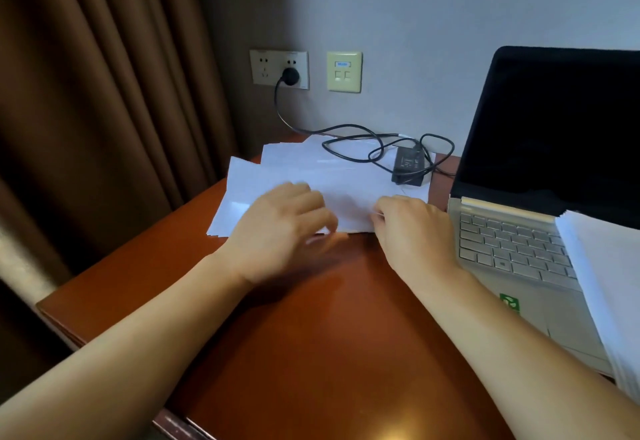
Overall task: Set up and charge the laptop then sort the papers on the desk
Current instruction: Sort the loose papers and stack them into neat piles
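**Both hands at near edge of loose papers, laptop open at right**

- Desk (329, 329): glossy reddish-brown wood. Front edge and left corner in view, right side cut off by the frame.
- Left hand (280, 232): palm down on the near edge of the loose papers (311, 176), fingers bent. Fingertips are motion-blurred, so I can't tell whether it grips or only presses.
- Right hand (412, 228): beside the left, fingers curled in, pinching the near right edge of the same papers.
- The papers are white, fanned unevenly and lie mid-desk, left of the laptop (512, 252). No print shows on them.
- Laptop: silver, lid up, screen black, right part out of frame. Green sticker (509, 303) on the palm rest has a white mark, not readable.
- Paper stack (609, 273): squared, lies on the laptop's right half and covers part of the keyboard. Cut off by the frame edge.
- Charger brick (408, 164): black, sits on the far end of the loose papers. Label too small to read.
- Cable (349, 126): looped over the papers, with its plug (290, 76) in the wall socket (265, 67). The laptop end is hidden.
- Cream wall plate (344, 71): two ports and a small blue label, text illegible.
- Room: grey wall (433, 24) behind, brown curtain (104, 93) at left.
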`<state>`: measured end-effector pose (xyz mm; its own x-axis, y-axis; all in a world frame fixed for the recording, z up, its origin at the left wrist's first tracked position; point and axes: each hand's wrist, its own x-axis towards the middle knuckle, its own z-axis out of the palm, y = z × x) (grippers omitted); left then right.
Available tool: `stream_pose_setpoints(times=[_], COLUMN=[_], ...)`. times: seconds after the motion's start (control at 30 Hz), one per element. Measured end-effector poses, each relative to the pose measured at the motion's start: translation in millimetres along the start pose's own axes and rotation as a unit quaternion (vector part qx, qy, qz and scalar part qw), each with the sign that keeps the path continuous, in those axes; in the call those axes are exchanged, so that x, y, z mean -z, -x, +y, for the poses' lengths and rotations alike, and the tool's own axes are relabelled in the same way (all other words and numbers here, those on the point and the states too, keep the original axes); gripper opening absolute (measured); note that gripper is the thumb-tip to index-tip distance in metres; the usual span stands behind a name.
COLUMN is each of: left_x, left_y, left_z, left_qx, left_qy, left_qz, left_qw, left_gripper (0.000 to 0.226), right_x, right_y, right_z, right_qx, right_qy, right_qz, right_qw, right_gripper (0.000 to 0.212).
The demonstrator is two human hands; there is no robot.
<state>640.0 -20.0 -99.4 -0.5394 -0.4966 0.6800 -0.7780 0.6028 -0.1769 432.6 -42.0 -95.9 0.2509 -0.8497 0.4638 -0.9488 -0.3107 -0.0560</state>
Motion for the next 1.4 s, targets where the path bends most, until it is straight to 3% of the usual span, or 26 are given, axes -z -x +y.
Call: stream_pose_setpoints(times=[0.07, 0.17, 0.3, 0.47, 0.63, 0.77, 0.87, 1.1, 1.27, 1.4], left_x=[-4, -3, -7, -8, -7, -5, -3, -7, 6, 7], left_y=[4, 1, -4, -1, 1, 0, 1, -4, -2, -5], left_z=[0, -6, -5, -11, -14, -17, -12, -11, -7, -2], left_qx=[0.033, 0.157, 0.206, 0.203, 0.227, 0.213, 0.2, 0.225, 0.199, 0.195], left_qy=[0.017, 0.005, -0.035, -0.043, -0.022, -0.017, 0.024, 0.008, 0.047, 0.039], left_qz=[-0.101, -0.199, -0.267, -0.275, -0.253, -0.254, -0.253, -0.284, -0.274, -0.304], left_qw=[0.994, 0.967, 0.941, 0.939, 0.94, 0.943, 0.946, 0.932, 0.94, 0.932], left_gripper=[0.027, 0.045, 0.033, 0.028, 0.022, 0.02, 0.034, 0.03, 0.034, 0.048], right_x=[-2, -5, -4, -2, -1, -6, -13, -12, -9, -8], right_y=[-1, -1, 0, 1, 1, 2, -1, 3, 1, 2], right_z=[-1, -4, -5, -6, -7, -7, -3, -6, -6, -7], right_qx=[0.002, 0.048, 0.082, 0.082, 0.078, 0.133, 0.143, 0.194, 0.105, 0.101], right_qy=[-0.007, -0.036, -0.046, -0.081, -0.125, -0.124, -0.118, -0.141, -0.075, -0.07], right_qz=[0.016, 0.036, 0.032, 0.021, 0.034, 0.059, 0.056, -0.053, -0.081, -0.095], right_qw=[1.0, 0.998, 0.995, 0.993, 0.989, 0.982, 0.981, 0.969, 0.988, 0.988], right_gripper=[0.018, 0.017, 0.014, 0.034, 0.021, 0.032, 0.036, 0.036, 0.037, 0.027])
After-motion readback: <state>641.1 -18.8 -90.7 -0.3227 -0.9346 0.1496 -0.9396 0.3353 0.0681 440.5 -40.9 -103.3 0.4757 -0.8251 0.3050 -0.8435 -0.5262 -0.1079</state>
